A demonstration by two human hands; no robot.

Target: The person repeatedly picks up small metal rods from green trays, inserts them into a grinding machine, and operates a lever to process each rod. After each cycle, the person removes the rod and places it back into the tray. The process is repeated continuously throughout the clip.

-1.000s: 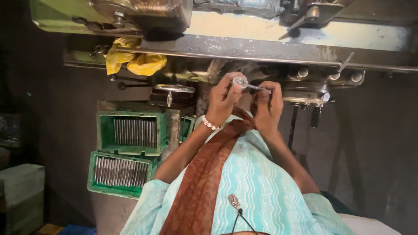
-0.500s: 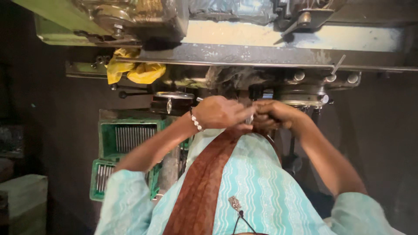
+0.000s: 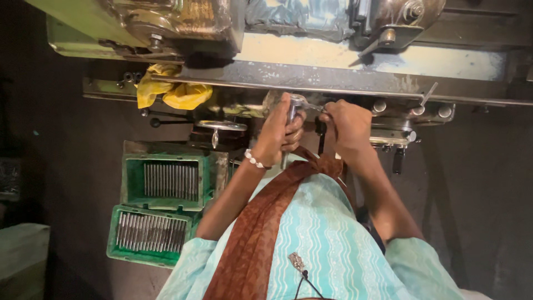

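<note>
Metal cylinder [image 3: 294, 108], shiny: clamped in fist of left hand [image 3: 279, 133], top end poking above fingers, just below machine edge [image 3: 333, 80]. Right hand [image 3: 347, 125]: fingers pinched together on thin metal pin [image 3: 315, 106] touching cylinder top; grip detail unclear. Yellow rag [image 3: 172, 91]: left of hands, on machine ledge. Handwheel [image 3: 221, 126]: near left wrist. Two green crates [image 3: 166, 180] of metal rods: lower left, well apart. Brown scarf [image 3: 261, 222]: over torso below hands.
</note>
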